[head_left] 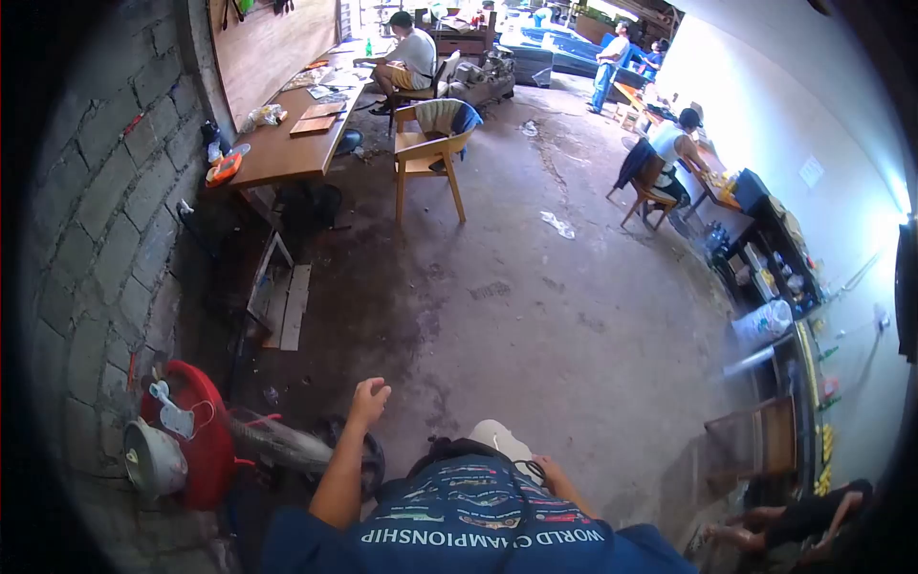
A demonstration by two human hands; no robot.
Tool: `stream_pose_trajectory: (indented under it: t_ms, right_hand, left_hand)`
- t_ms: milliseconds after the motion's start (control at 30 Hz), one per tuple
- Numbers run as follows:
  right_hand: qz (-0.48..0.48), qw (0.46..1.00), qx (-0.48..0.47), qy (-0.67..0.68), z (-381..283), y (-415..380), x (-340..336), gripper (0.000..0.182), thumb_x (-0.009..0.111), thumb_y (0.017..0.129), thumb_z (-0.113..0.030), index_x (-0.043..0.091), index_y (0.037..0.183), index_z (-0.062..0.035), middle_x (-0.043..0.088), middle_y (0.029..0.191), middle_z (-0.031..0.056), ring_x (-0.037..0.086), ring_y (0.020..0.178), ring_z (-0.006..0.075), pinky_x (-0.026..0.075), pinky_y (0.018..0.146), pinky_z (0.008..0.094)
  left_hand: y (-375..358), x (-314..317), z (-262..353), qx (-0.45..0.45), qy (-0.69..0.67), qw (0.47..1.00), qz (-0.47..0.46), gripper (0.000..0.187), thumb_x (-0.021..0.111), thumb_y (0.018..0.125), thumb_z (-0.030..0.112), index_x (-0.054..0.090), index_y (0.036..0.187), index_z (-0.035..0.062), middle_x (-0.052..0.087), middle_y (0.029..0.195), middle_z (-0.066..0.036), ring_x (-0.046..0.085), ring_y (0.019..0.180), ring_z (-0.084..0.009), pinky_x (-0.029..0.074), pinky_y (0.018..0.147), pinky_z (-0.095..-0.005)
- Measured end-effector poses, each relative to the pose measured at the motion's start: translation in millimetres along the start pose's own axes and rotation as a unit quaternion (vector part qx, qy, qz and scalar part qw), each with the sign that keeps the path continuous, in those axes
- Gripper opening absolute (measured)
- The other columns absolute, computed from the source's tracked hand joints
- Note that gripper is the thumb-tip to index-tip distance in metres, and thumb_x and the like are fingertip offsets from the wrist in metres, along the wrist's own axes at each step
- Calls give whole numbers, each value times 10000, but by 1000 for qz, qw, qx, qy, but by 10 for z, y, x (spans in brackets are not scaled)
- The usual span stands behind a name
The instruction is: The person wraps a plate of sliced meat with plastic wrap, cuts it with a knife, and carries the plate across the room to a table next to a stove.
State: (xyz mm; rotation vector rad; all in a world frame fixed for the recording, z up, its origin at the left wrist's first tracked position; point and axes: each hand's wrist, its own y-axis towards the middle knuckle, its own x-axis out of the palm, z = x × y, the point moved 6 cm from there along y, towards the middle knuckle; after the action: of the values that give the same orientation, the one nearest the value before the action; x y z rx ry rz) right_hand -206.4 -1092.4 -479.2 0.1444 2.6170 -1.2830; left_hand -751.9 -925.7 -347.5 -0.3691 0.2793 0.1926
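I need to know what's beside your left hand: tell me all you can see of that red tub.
The red tub looks like plastic, round and tilted on edge against the block wall at lower left. A white pot rests against its front, and a pale scoop-like item lies on it. A grey bundle reaches from its right side towards the left hand. The hand is near but does not touch the tub. Its inside is hidden.

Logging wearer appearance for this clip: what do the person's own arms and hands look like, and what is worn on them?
Both forearms are bare, without gloves, watch or bands. The left hand and right hand extend from a dark blue printed T-shirt bearing white "WORLD CHAMPIONSHIP" lettering.
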Motion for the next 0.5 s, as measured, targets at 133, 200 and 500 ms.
stream_pose_trajectory:
  t_ms: [133,200,500]
  right_hand:
    - [-71,969,-192,-141,-408,1326,-48,378,612,1018,-343,691,1312,-119,727,1069,112,679,954,281,552,835,427]
    - [-153,923,-300,-188,-658,1987,61,450,609,1022,-362,647,1410,-136,716,1308,152,682,1153,321,526,952,429]
    - [-213,931,28,-295,-2983,4408,-366,391,703,977,-415,727,1211,-103,747,1172,144,697,1117,299,564,988,504]
  left_hand:
    - [1020,-45,461,32,32,998,45,404,717,963,224,654,1302,13,574,1276,-91,667,835,-130,577,673,-304]
    - [1409,36,401,-19,26,998,56,410,727,945,243,669,1287,23,607,1276,-117,686,913,-184,584,679,-327]
    - [1912,586,-1126,-392,35,918,59,268,651,943,237,707,1115,40,686,848,-166,658,624,-309,541,542,-508]
